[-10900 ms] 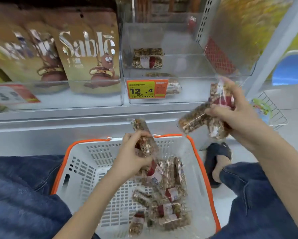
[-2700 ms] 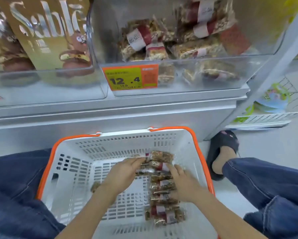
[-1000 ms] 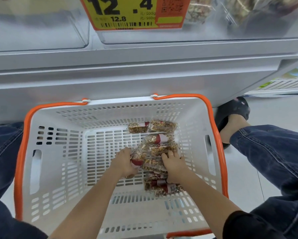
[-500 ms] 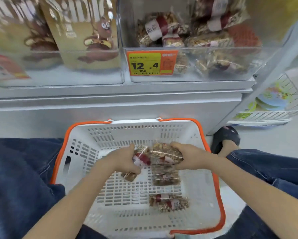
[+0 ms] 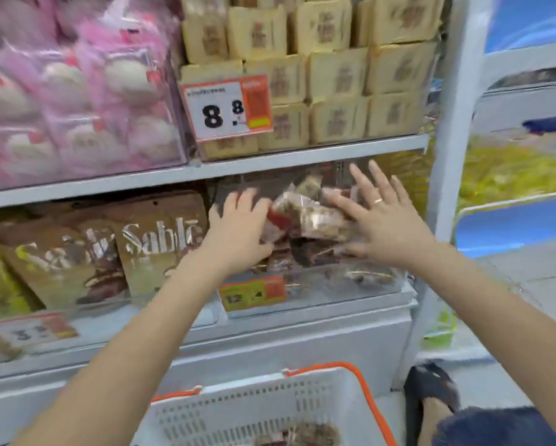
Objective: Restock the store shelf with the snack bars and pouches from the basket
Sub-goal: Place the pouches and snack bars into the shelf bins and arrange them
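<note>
Snack bars (image 5: 305, 217), a handful in clear wrappers with red labels, sit between both hands over the clear bin (image 5: 366, 284) at the right end of the lower shelf (image 5: 302, 320), just under the shelf board above. The left hand (image 5: 238, 233) has its grip curled round the left side of the bundle. The right hand (image 5: 386, 226) lies against the right side with fingers straight and spread, so it steadies the bars more than it grasps them; motion blur makes it hard to say whether the thumb pinches a wrapper. Squeezing from both sides probably keeps the loose bars together until they are inside the bin, on top of those already piled behind the orange price tag (image 5: 254, 292). At the bottom edge of the view the white basket (image 5: 238, 410) with its orange rim holds at least one more bar (image 5: 312, 432), so restocking looks unfinished. Brown Sablé pouches (image 5: 161, 249) stand in the next compartment to the left.
</note>
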Available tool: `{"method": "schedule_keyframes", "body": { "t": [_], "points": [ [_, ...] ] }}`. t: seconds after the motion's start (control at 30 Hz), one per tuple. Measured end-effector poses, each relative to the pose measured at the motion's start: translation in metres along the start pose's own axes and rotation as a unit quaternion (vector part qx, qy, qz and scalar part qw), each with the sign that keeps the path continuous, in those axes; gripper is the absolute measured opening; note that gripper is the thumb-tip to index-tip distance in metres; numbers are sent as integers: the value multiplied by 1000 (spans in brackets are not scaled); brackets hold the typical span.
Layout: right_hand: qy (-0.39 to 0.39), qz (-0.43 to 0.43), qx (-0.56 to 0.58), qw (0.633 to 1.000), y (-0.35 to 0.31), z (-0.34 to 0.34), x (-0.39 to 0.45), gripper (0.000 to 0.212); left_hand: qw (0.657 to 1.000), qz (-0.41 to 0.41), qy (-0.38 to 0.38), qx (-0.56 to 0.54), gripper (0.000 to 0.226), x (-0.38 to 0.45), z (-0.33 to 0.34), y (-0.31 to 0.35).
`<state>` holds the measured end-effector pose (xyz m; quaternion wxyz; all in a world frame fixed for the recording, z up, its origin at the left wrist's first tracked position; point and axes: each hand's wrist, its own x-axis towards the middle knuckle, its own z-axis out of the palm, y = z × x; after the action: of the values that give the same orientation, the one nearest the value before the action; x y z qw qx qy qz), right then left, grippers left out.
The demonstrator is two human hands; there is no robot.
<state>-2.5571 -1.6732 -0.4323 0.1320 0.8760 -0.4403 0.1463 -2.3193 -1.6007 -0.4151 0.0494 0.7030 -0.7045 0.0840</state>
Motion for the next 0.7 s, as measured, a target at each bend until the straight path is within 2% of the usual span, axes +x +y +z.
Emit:
{"method": "schedule_keyframes", "body": {
  "t": [0.03,0.07,0.1,0.13,0.2,0.23,0.3,0.37,0.4,0.43,0.47,0.5,0.57,0.63,0.7],
  "points": [
    [-61,8,-8,998,4,12,1,94,999,-20,-47,18,74,5,12,1],
    [-84,17,10,996,7,25,-5,96,998,-36,-56,10,78,3,23,5],
    [-69,30,48,996,6,35,-17,91,999,-40,-15,-18,79,-7,37,8],
    [-24,37,87,995,2,46,-31,82,995,-32,69,-58,76,-22,50,12],
    [64,54,156,984,-13,58,-60,63,964,8,221,-150,57,-57,78,20],
    [102,49,190,975,-22,62,-71,52,945,46,267,-184,43,-76,94,22],
    [162,15,223,961,-48,76,-93,30,933,106,272,-213,25,-112,135,26],
    [128,-23,203,971,-77,102,-119,21,952,114,182,-217,21,-138,178,32],
    [69,-48,187,979,-90,120,-136,20,965,94,92,-226,22,-149,200,36],
    [-25,-75,174,982,-103,143,-157,22,971,59,-6,-230,26,-160,221,39],
    [-153,-89,161,971,-112,166,-182,29,968,21,-105,-226,30,-172,243,41],
    [-285,-95,145,943,-118,185,-204,38,957,-11,-194,-216,36,-184,264,41],
    [-489,-110,108,859,-124,221,-250,52,927,-50,-322,-187,45,-208,295,40],
    [-592,-85,112,794,-134,243,-273,54,903,-66,-390,-165,52,-228,317,34],
    [-621,-81,151,765,-151,257,-282,62,891,-57,-425,-150,56,-241,333,28]
  ]
}}
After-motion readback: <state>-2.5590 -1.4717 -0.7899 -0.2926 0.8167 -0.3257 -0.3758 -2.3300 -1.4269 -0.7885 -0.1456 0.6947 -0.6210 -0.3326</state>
